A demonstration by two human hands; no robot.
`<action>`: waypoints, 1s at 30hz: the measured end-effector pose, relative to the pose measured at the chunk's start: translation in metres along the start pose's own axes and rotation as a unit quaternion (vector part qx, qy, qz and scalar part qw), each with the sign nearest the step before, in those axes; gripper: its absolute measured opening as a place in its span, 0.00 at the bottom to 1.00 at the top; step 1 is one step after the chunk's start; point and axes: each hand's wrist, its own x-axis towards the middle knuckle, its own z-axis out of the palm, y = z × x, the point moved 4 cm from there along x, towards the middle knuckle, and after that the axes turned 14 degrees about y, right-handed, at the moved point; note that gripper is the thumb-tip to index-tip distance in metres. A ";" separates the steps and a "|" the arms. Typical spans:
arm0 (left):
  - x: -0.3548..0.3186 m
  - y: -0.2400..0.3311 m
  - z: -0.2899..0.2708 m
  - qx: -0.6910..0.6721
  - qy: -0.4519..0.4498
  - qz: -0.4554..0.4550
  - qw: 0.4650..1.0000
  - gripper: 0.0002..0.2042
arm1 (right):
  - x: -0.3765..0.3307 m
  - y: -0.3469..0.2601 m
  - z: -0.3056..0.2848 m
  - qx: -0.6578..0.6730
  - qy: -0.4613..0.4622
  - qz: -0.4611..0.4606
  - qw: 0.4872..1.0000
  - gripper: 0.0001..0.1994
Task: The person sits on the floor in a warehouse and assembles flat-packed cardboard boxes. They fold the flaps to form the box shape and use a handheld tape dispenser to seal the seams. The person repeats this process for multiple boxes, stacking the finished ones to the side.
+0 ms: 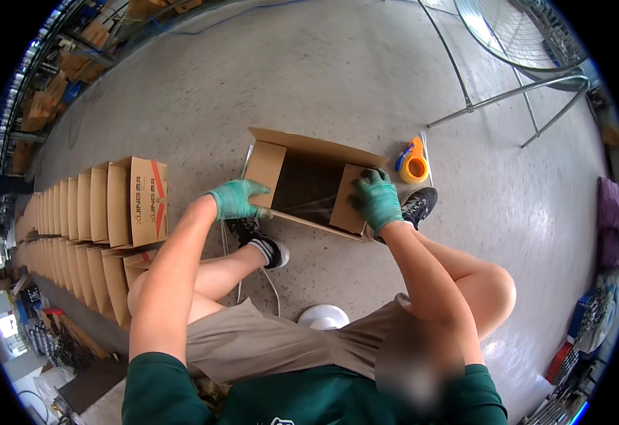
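An open brown cardboard box [306, 221] stands on the floor between my feet. Its far long flap is raised, and the short flaps at both ends lean inward over a dark interior. My left hand [237, 200], in a green glove, is closed around the box's near left corner, fingers by the left flap and thumb at the near side. Also gloved in green, my right hand [378, 200] grips the right end, with its fingers curled over the right flap. Whatever lies deep inside the box is too dark to make out.
An orange tape dispenser [414, 164] lies right of the box, beside my shoe [418, 204]. Two long rows of cardboard boxes [119, 202] stand at the left. A large metal fan stand [469, 106] is at the far right. A round white object [323, 316] sits below me.
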 end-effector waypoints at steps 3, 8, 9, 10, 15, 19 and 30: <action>0.014 0.000 -0.007 -0.062 -0.028 -0.135 0.988 0.25 | -0.013 0.029 0.012 0.086 0.044 0.049 0.994 0.17; 0.035 0.005 0.009 0.127 0.266 -0.156 0.943 0.31 | 0.004 0.052 0.009 0.380 0.122 0.451 0.798 0.20; 0.035 0.000 0.020 0.117 0.320 -0.168 0.925 0.40 | 0.010 0.046 0.005 0.395 0.167 0.441 0.789 0.21; 0.033 -0.007 0.033 0.058 0.337 -0.200 0.918 0.44 | 0.016 0.038 0.000 0.411 0.128 0.496 0.754 0.22; 0.034 -0.042 0.060 -0.209 0.345 -0.259 0.877 0.66 | 0.001 0.032 0.014 0.375 -0.009 0.448 0.811 0.20; 0.015 -0.025 0.048 -0.228 0.361 -0.178 0.886 0.55 | -0.032 0.017 0.028 0.330 -0.028 0.323 0.887 0.27; 0.027 -0.082 0.094 -0.274 0.431 -0.152 0.846 0.26 | -0.001 0.037 0.064 0.331 0.046 0.309 0.891 0.37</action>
